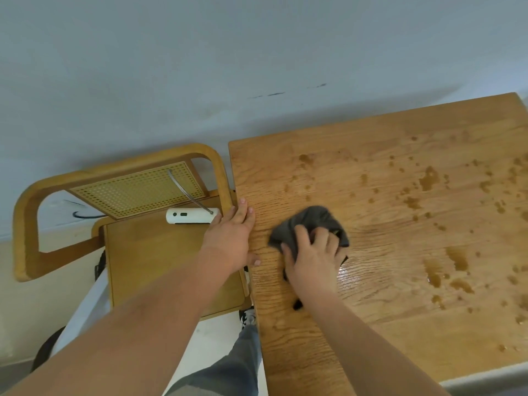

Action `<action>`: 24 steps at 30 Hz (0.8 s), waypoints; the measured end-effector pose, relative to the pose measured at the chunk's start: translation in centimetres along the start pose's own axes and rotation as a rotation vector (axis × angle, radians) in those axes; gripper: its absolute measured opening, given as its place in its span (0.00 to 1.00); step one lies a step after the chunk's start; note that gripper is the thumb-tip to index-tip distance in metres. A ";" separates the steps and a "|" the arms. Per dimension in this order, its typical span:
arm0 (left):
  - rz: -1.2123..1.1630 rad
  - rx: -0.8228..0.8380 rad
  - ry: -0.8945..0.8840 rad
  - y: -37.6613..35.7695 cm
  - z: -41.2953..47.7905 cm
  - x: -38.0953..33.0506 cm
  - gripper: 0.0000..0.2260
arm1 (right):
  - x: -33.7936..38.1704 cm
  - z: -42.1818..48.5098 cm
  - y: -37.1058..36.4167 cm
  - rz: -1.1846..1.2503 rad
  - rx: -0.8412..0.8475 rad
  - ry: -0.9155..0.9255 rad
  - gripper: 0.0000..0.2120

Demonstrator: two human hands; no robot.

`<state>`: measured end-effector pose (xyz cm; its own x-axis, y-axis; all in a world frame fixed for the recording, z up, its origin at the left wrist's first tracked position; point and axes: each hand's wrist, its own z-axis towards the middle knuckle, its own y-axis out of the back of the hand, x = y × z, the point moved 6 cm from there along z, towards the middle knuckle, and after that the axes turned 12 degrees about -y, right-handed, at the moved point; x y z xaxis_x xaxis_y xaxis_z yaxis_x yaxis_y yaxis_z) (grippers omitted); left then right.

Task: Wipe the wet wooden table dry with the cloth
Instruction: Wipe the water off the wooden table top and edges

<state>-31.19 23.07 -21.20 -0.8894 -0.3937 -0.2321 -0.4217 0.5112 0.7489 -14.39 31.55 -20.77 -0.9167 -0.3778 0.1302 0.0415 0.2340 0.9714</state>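
The wooden table (371, 324) fills the right half of the head view, with many water drops and small puddles (428, 178) across its middle and right. A dark grey cloth (307, 221) lies bunched near the table's left side. My right hand (313, 258) presses down on the cloth, fingers curled over it. A wet streak shines just right of that hand. My left hand (234, 238) rests flat on the table's left edge, fingers spread, holding nothing.
A wooden chair (143, 252) with a cane back stands against the table's left edge. A white device (188, 215) with a grey strap lies on its seat. A pale wall runs behind. My jeans leg and shoe (247, 317) show below the table edge.
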 end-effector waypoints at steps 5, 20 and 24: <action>0.000 0.056 -0.034 0.0 -0.2 0.3 0.53 | -1.6 -3.8 -0.9 -0.059 0.109 0.529 0.21; -0.093 0.276 -0.027 2.5 -1.3 1.7 0.46 | 5.6 -4.0 -1.7 0.045 0.036 0.241 0.17; -0.131 0.341 -0.006 2.3 -1.0 1.8 0.44 | 2.0 -4.9 -1.2 -0.036 0.117 0.500 0.19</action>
<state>-33.60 22.71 -19.29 -0.8247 -0.4686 -0.3168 -0.5656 0.6825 0.4628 -14.34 26.15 -20.71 -0.6132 -0.7631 0.2040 -0.0578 0.3009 0.9519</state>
